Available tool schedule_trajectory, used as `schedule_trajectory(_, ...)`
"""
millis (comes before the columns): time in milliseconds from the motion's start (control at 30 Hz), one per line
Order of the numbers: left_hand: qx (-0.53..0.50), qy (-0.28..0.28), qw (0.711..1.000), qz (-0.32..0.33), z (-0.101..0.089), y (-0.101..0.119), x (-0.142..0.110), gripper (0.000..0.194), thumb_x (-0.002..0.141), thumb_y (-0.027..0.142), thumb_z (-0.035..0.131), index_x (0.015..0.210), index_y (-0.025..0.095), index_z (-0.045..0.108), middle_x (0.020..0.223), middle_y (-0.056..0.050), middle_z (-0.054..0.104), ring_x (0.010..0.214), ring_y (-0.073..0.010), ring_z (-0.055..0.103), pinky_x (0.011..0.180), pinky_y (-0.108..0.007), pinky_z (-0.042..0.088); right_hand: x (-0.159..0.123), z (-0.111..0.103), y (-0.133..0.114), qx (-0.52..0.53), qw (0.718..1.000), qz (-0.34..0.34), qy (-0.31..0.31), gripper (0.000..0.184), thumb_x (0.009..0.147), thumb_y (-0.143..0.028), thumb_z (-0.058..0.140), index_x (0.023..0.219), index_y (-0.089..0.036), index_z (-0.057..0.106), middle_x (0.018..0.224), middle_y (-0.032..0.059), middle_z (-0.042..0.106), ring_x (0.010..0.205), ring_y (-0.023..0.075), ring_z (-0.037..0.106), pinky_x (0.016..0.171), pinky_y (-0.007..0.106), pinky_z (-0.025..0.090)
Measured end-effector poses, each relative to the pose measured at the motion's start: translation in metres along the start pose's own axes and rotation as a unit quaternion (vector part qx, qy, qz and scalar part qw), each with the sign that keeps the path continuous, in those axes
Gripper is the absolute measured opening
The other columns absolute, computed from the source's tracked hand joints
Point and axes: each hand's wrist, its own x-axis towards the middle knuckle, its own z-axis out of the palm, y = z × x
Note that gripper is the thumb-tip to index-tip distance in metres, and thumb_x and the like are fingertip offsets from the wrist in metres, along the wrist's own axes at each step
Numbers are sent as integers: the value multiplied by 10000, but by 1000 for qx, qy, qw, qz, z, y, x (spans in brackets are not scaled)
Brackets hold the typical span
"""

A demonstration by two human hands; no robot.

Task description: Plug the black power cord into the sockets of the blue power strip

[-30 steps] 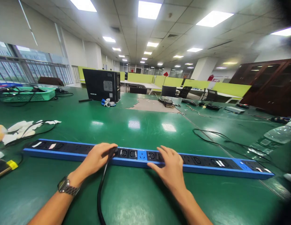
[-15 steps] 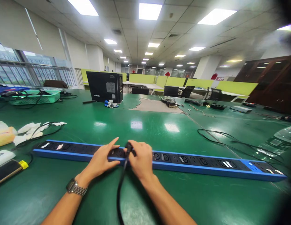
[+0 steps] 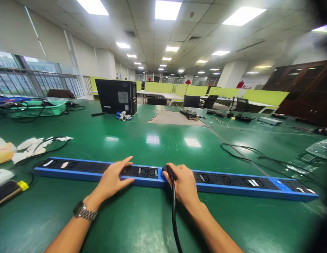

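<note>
A long blue and black power strip [image 3: 221, 189] with several sockets lies across the green table in front of me. My right hand [image 3: 184, 182] is closed round a black power plug [image 3: 168, 171] at the strip's blue middle section. Whether the plug's prongs sit in a socket is hidden by the hand. From the plug a thick black cord [image 3: 174, 214] runs down toward me. My left hand [image 3: 114, 177], with a metal watch [image 3: 84, 211] on the wrist, rests at the strip left of the middle, thumb and fingers apart and holding nothing.
At the back stands a black computer tower [image 3: 114, 96] with gloves [image 3: 123, 116] by it. A green basket [image 3: 38, 109] of cables is at the far left, tissues [image 3: 31, 147] nearer. Loose cable [image 3: 248, 154] and a clear plastic bottle [image 3: 311, 158] lie right. The green table [image 3: 126, 140] extends beyond the strip.
My right hand has moved right along the strip with the plug and its cord, uncovering two sockets between the hands. My left hand has stayed nearly in place.
</note>
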Motion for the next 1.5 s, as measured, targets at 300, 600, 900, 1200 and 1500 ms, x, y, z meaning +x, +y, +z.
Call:
schedule_trajectory(300,6,15,1000,13,0,0,2,679,782,384,666,1396,293,391,1216,-50,658,1129,-260,588,991,-453,436,-3,3,-14,-49,999,-19,3,182,891,-314,507,1005,-264,639,798,36,677,748,200,497,725,335,343)
schedule_trajectory(600,-22,-17,989,145,50,64,12,502,871,333,586,1353,273,462,1298,-63,599,1177,-240,534,1015,-437,406,-18,-20,44,18,998,-51,11,543,780,-321,591,1310,-220,525,1240,86,627,1124,259,519,985,463,378)
schedule_trajectory(900,-52,157,968,190,80,123,43,159,899,203,504,912,224,661,867,-32,711,879,-187,621,836,-359,449,-40,-37,120,-79,980,97,157,363,839,-417,506,1055,-176,670,1040,108,705,991,267,604,918,468,420)
schedule_trajectory(1200,-46,21,950,307,90,148,6,167,867,223,536,1013,191,611,867,-33,706,777,-179,607,698,-326,429,-38,-23,77,-64,990,44,115,233,860,-327,546,1019,-211,670,1120,72,689,1054,251,564,952,443,370)
schedule_trajectory(1500,-36,-36,959,278,98,132,-3,159,874,247,549,1009,199,618,816,-22,694,725,-178,590,633,-306,384,-62,-55,70,100,986,99,86,307,881,-432,476,724,-224,638,755,55,668,763,211,584,762,392,452)
